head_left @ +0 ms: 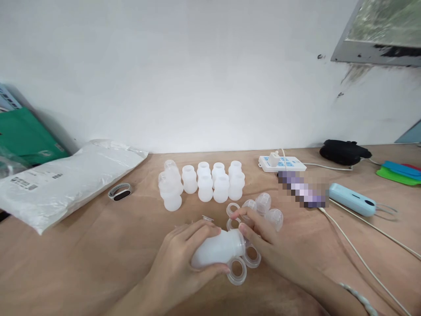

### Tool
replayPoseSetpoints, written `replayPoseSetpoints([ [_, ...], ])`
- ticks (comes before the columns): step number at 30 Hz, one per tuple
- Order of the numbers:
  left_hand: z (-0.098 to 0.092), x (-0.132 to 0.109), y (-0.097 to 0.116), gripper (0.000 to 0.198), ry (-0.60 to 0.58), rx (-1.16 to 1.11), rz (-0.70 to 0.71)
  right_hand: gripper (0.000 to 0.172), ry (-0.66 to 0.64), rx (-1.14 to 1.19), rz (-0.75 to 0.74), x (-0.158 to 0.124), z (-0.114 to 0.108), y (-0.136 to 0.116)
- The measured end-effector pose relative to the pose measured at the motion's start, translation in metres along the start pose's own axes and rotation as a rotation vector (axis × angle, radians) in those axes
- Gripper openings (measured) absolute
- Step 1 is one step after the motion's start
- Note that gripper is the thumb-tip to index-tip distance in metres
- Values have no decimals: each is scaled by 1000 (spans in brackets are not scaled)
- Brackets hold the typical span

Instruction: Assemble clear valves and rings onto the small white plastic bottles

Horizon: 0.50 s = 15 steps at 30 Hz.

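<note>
My left hand (187,245) is wrapped round a milky white plastic bottle (215,250), which lies tilted on its side with its neck toward the right. At the bottle's mouth my right hand (258,232) has its thumb and forefinger curled close together; whatever is between them is hidden. Under and around the bottle's neck lie clear plastic collar rings, among them a near ring (242,281) and another ring (257,263). Clear domed caps (263,202) rest just beyond my right hand. A small clear piece (207,218) lies behind my left hand.
Several open white bottles (205,188) stand in rows toward the wall, beside capped bottles (173,199). On the left are a white plastic parcel (75,175) and a fitness band (120,193). A power strip (294,164), light-blue device (351,199), cables and black case (344,152) lie right.
</note>
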<state>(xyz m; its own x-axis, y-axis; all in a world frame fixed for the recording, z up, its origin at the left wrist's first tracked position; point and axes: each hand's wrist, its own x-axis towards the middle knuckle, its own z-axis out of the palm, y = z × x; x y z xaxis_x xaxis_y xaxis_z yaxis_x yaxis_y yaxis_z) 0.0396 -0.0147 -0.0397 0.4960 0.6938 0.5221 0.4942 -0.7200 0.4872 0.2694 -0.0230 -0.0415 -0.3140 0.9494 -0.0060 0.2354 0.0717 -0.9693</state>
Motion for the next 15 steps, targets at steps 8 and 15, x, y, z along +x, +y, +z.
replayPoseSetpoints([
  [8, 2, -1, 0, 42, 61, 77, 64, 38, -111, 83, -14, -1, -5, 0],
  [15, 2, -2, -2, 41, 90, 43, 49, 45, -176, 57, -77, 1, -12, 1],
])
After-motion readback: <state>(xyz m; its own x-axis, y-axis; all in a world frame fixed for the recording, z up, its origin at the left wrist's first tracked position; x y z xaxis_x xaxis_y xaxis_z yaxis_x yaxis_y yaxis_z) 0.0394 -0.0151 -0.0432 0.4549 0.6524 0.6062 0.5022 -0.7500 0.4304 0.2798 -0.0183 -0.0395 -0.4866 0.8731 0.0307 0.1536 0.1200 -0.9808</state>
